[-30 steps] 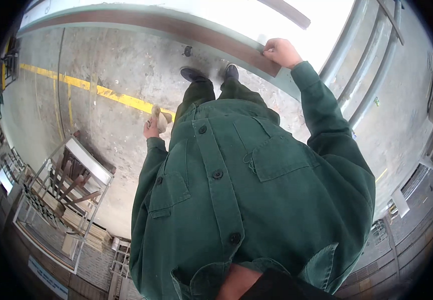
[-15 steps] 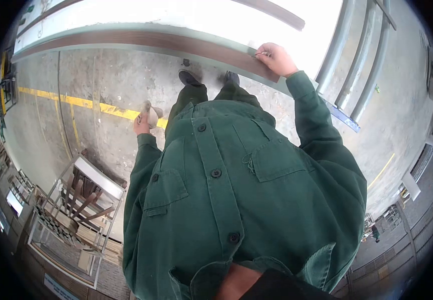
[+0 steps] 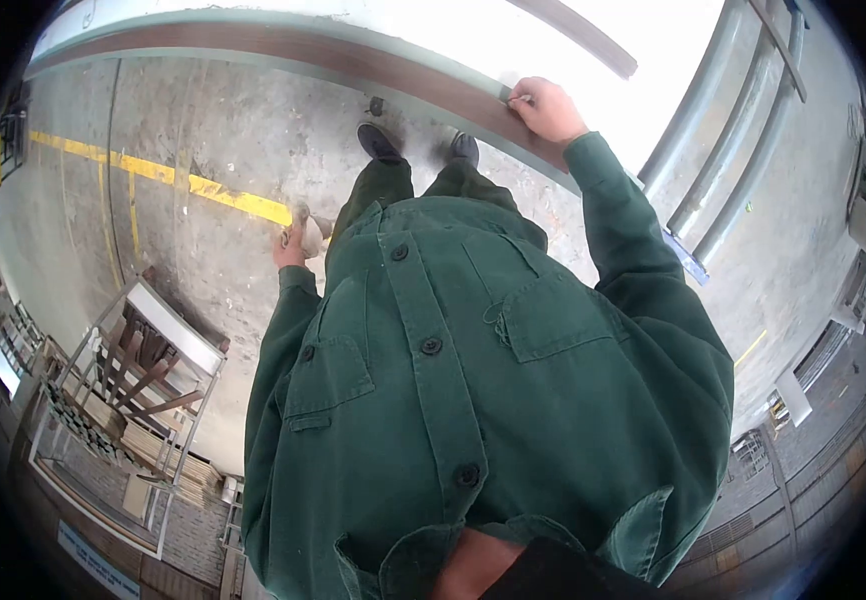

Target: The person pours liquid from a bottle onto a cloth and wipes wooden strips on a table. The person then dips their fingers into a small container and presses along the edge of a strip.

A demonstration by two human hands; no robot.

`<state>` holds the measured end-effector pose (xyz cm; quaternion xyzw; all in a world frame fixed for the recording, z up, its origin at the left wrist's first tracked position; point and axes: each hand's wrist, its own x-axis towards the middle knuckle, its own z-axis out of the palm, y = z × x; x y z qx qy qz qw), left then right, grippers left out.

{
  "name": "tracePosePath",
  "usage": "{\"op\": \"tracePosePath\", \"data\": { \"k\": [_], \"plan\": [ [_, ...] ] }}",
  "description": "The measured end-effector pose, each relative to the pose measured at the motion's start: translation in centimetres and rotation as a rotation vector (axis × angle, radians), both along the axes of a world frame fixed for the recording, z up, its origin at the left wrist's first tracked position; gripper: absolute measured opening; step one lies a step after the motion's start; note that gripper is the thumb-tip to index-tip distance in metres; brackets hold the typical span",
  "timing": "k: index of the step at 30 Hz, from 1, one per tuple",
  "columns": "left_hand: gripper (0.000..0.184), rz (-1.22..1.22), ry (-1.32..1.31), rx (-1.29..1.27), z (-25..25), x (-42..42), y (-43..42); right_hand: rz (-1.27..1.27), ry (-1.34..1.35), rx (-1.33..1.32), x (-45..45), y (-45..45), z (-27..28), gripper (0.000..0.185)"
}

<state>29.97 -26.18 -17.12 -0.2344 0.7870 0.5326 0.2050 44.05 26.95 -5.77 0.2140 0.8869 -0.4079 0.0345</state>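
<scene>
My right hand [image 3: 550, 112] is at the long brown strip [image 3: 393, 75] along the near edge of the white surface. Its fingers are pinched together over the strip's inner edge; a small thing may be between them, too small to name. Low at my side, my left hand [image 3: 291, 248] is closed on a crumpled beige cloth-like thing [image 3: 313, 238], partly hidden by my body. I cannot tell whether it is a rag or a glove.
A second brown strip [image 3: 578, 38] lies on the white surface [image 3: 643, 110]. Grey rails [image 3: 728, 135] stand at the right. A metal rack [image 3: 168, 425] with wooden pieces is behind me on the left. A yellow line [image 3: 148, 168] crosses the concrete floor.
My right hand has shifted slightly left along the strip, still pinched. The view has turned a little, so strip, floor line and rack appear displaced. My left hand keeps the cloth-like thing.
</scene>
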Motion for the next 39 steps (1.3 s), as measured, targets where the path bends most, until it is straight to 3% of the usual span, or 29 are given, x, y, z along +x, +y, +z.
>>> {"op": "tracePosePath", "data": {
  "k": [17, 27, 30, 33, 36, 39],
  "plan": [
    [0.033, 0.081, 0.04, 0.023, -1.4, 0.3, -1.6, 0.262, -0.02, 0.338, -15.0, -4.4, 0.1, 0.021],
    [0.029, 0.035, 0.062, -0.014, 0.1, 0.1, 0.6, 0.293, -0.018, 0.374, -6.1, -1.1, -0.1, 0.014],
    [0.044, -0.003, 0.001, -0.013, -0.3, 0.3, 0.7, 0.281, -0.006, 0.375, -2.7, -0.3, 0.0, 0.012],
    [0.045, -0.022, 0.02, -0.027, -0.5, 0.6, 1.2, 0.262, -0.022, 0.367, 0.6, 0.6, 0.7, 0.01],
    [0.031, -0.052, 0.045, -0.065, -0.4, 0.9, 2.2, 0.253, -0.063, 0.385, 3.8, 1.4, 1.1, 0.008],
    [0.032, -0.121, 0.086, -0.005, -1.3, 0.6, 2.4, 0.235, -0.113, 0.401, 7.0, 2.4, 0.9, 0.007]
  ]
}}
